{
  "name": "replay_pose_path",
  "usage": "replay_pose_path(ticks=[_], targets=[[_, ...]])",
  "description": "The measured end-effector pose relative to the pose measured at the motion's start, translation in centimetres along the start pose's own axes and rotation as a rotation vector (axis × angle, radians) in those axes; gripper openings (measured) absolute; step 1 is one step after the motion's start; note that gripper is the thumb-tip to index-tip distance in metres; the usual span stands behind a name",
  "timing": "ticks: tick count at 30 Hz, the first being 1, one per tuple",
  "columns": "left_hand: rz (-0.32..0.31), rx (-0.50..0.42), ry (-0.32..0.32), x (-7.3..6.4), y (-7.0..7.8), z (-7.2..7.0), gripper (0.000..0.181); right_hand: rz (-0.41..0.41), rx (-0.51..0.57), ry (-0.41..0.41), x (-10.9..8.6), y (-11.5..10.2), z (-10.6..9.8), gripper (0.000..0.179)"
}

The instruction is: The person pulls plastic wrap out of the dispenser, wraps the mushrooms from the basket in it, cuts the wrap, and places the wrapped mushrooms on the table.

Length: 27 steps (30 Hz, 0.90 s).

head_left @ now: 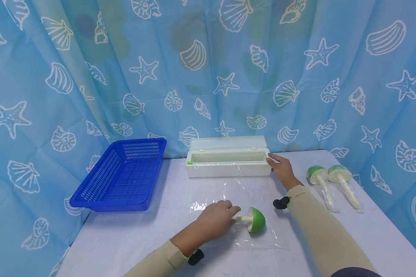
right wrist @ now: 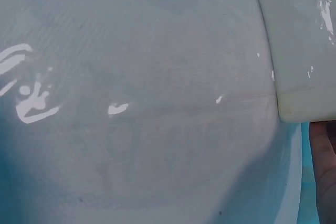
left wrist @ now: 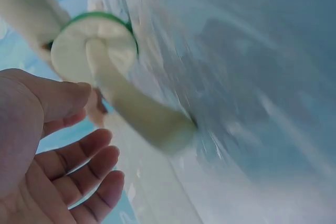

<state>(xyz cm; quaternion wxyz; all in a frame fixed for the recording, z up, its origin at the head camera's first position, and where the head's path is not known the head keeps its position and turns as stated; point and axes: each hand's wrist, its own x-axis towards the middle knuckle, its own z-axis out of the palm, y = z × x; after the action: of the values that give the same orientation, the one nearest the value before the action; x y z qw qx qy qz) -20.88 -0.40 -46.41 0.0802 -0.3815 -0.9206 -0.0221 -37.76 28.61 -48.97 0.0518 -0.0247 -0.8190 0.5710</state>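
Observation:
A toy mushroom (head_left: pixel 256 220) with a green cap and pale stem lies on a sheet of cling film (head_left: pixel 225 192). Around the stem's free end is my left hand (head_left: pixel 215 219); in the left wrist view its fingers (left wrist: pixel 79 156) are loosely bent, with a gap between them and the stem. The film runs forward from a long white cling film dispenser (head_left: pixel 228 170), whose clear lid (head_left: pixel 228 143) stands raised. At the dispenser's right end, my right hand (head_left: pixel 281 169) touches it with extended fingers. Only a sliver of that hand shows in the right wrist view.
A blue plastic basket (head_left: pixel 152 181) stands at the back left of the white-covered table (head_left: pixel 124 246). Two film-wrapped mushrooms (head_left: pixel 321 186) lie at the right. A blue curtain (head_left: pixel 208 77) with shell prints hangs behind the table and along its sides.

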Motion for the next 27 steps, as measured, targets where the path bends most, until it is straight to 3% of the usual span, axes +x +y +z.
replay_pose_path(ticks=[8, 14, 20, 27], targets=[[-0.082, -0.087, 0.08, -2.6, -2.2, -0.4, 0.028, 0.031, 0.007, -0.126, -1.0, 0.9, -1.5, 0.053], [-0.084, -0.137, 0.06, -5.2, -4.0, -0.8, 0.016, -0.012, -0.16, -0.133, -3.4, 0.5, -4.0, 0.058], [-0.029, -0.186, -0.076, -8.5, -4.9, -0.9, 0.026, -0.053, -0.414, -0.267, -9.2, -1.2, -5.7, 0.042], [-0.009, -0.224, -0.185, -10.8, -5.0, -0.8, 0.037, -0.12, -0.451, -0.628, -17.3, -2.9, -4.7, 0.025]])
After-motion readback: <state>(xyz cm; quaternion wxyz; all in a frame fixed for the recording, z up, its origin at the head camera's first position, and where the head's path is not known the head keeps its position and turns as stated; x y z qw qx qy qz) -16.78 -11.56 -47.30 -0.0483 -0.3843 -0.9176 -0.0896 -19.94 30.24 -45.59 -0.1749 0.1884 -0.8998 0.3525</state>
